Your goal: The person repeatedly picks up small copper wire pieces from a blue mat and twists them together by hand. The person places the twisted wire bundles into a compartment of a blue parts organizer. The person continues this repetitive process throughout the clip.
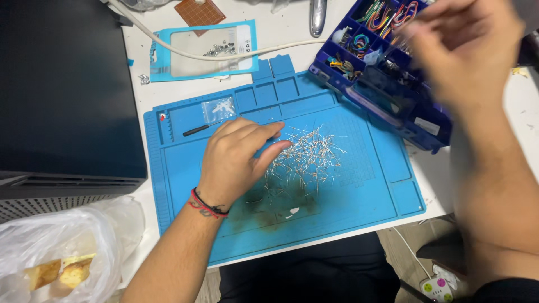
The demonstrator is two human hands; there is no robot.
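My left hand (236,160) lies palm down on a blue work mat (370,185), fingers together, its fingertips touching the edge of a loose pile of thin wire leads (306,157). A red and black cord bracelet circles that wrist. My right hand (466,50) is raised and blurred above a dark blue compartment box (387,84) filled with coloured wires and small parts. Whether anything is pinched in its fingers I cannot tell. A dark scorch stain (269,210) marks the mat near its front edge.
A large black case (62,90) stands at the left. A clear plastic bag (56,252) with bread pieces is at the lower left. Behind the mat lie a blue-edged packet (205,50), a white cable (247,53), a brown perforated board (199,11), a small clear bag (219,109) and a black tool (196,130).
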